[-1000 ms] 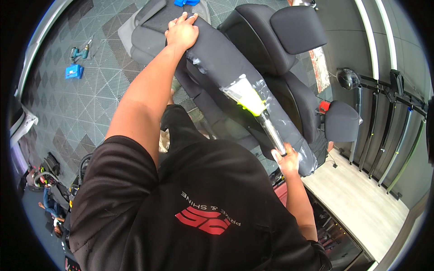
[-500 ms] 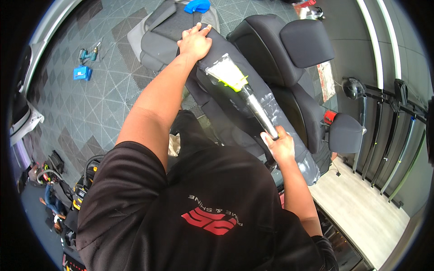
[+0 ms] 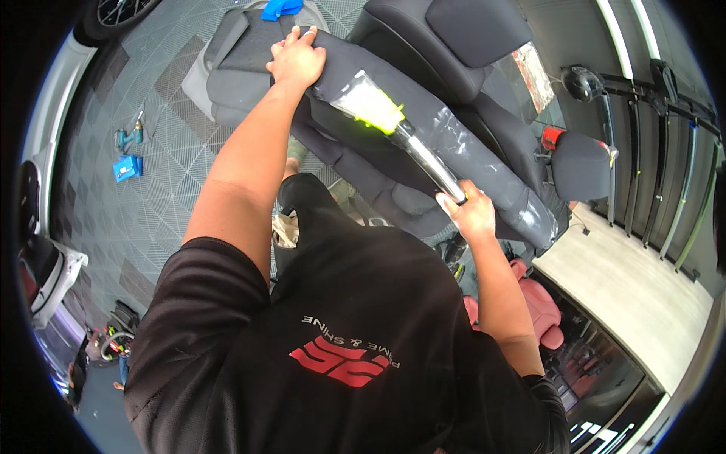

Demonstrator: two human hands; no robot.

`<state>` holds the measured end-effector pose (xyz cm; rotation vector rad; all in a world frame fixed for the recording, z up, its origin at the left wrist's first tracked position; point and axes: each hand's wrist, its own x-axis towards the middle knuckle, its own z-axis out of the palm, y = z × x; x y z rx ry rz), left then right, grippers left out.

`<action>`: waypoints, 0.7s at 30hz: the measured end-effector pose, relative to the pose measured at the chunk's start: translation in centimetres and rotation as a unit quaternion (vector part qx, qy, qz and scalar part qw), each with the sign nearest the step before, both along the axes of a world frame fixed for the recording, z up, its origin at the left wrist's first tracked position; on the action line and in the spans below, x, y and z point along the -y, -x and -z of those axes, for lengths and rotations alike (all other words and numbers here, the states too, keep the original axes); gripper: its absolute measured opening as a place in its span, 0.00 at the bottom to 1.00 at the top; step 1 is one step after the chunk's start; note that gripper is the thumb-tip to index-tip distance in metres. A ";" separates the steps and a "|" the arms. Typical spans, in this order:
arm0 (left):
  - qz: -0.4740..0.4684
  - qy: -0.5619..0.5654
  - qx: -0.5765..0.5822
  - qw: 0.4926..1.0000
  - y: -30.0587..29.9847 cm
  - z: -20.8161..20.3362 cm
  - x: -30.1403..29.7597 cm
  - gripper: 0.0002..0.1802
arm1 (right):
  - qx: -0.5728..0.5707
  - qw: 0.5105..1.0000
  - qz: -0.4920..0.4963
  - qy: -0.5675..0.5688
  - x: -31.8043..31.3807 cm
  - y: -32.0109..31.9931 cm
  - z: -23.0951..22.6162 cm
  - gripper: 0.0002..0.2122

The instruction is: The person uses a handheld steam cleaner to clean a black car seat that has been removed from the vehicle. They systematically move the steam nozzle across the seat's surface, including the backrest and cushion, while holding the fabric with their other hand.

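A long dark grey fabric car seat section lies across in front of me, with white foamy streaks on its right half. My left hand rests on its far left end, fingers stretched out over the fabric. Closed around the rear end of an upholstery extractor wand is my right hand. The wand has a clear flat nozzle, a bright yellow-green collar and a clear tube. Its nozzle lies against the seat fabric, close to my left hand.
More dark seats stand behind. A blue cloth lies on a grey seat part. On the tiled floor at left are a cordless drill and a blue box. At right are a black helmet, a pale counter and red seats.
The view has shifted, showing more of the red seats at lower right. Both hands and the wand hold nearly the same places on the seat.
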<state>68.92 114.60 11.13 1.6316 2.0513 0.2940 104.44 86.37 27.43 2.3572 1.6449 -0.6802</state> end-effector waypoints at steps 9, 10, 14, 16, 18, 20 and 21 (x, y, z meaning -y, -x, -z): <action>0.015 -0.089 0.054 0.994 3.5 4.3 0.2 0.28 | -0.012 0.998 0.062 -0.007 8.8 -6.5 -0.7 0.25; 0.018 -0.087 0.051 0.995 3.9 4.3 0.2 0.28 | -0.007 0.998 0.066 -0.004 9.4 -6.7 -0.9 0.26; 0.033 -0.098 0.045 0.994 4.5 4.5 0.7 0.28 | 0.014 0.998 0.054 0.006 11.7 -9.7 -0.7 0.27; 0.046 -0.119 0.042 0.991 5.4 5.5 0.8 0.28 | 0.014 0.998 0.056 0.010 12.1 -10.6 -0.5 0.27; 0.041 -0.112 0.039 0.992 5.1 4.4 1.1 0.28 | 0.005 0.998 0.064 0.012 12.6 -10.9 -0.7 0.27; 0.041 -0.115 0.044 0.992 5.0 4.1 1.2 0.28 | 0.003 0.997 0.075 0.018 13.4 -11.8 -0.3 0.28; 0.040 -0.118 0.043 0.991 5.0 4.0 1.3 0.28 | -0.008 0.997 0.080 0.018 13.7 -12.2 -0.2 0.28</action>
